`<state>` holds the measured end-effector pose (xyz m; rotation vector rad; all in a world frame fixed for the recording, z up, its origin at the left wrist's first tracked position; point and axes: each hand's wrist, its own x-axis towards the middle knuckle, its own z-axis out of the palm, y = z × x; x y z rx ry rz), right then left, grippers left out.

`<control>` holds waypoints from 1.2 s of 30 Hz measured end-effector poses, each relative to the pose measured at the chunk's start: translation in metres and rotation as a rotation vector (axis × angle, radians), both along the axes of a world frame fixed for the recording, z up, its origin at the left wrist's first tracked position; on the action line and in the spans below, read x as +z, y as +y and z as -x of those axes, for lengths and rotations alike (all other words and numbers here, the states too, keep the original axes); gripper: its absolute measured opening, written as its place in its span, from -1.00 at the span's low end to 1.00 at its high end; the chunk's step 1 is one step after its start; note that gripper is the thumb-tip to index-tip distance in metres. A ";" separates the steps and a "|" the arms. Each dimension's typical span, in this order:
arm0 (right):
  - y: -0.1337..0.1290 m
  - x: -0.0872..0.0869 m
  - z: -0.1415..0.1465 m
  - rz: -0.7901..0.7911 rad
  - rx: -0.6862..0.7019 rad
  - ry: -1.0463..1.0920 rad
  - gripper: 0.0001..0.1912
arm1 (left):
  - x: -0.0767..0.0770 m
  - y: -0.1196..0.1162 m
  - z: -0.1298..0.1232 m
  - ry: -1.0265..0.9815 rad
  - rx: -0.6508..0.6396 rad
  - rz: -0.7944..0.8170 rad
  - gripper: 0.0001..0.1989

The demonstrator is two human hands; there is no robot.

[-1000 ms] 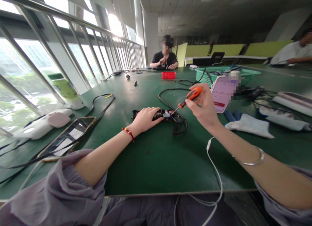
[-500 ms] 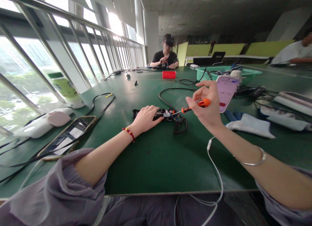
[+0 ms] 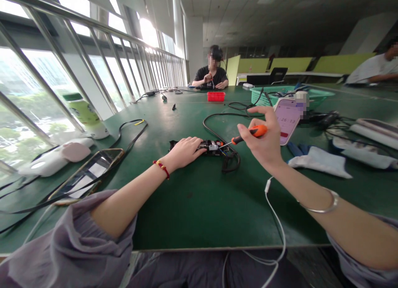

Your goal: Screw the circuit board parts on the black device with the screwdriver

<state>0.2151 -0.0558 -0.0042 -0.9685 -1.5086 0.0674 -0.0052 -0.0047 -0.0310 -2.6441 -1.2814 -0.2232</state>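
A black elongated device (image 3: 213, 148) with exposed wires and a silver part at its right end lies on the green table. My left hand (image 3: 185, 151) is over its left half, fingers across the top and thumb along the near side, holding it down. My right hand (image 3: 264, 134) grips a screwdriver (image 3: 251, 132) by its orange and black handle, thumb and fingers closed round it. The thin shaft slants down left, its tip at the device's right end near the wires; exact contact is too small to tell. A black cable (image 3: 207, 120) runs from the device and loops behind it.
A phone (image 3: 287, 118) showing a timer stands behind my right hand, near a green basket (image 3: 320, 98) and a glove (image 3: 320, 159). Left are another phone (image 3: 90, 176), a black strap (image 3: 137, 134) and a green cup (image 3: 85, 116). A red box (image 3: 216, 97) stands before a person (image 3: 211, 72).
The screwdriver handle has turned a little in my right fingers, and its tip has shifted slightly left. My left hand stays on the device. The view has tilted slightly.
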 end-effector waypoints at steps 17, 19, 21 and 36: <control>0.004 -0.006 0.001 0.061 0.142 0.009 -0.75 | 0.000 0.001 0.003 -0.003 -0.028 0.012 -0.64; 0.004 -0.008 0.002 0.041 0.172 0.033 -0.55 | 0.000 0.001 0.003 0.005 -0.026 0.013 -0.64; 0.003 -0.008 0.003 0.066 0.140 0.026 -0.58 | 0.000 0.001 0.003 0.007 -0.023 0.013 -0.65; -0.001 -0.018 0.010 0.220 0.414 -0.682 -0.85 | 0.028 0.009 0.033 -0.059 0.231 0.377 -0.53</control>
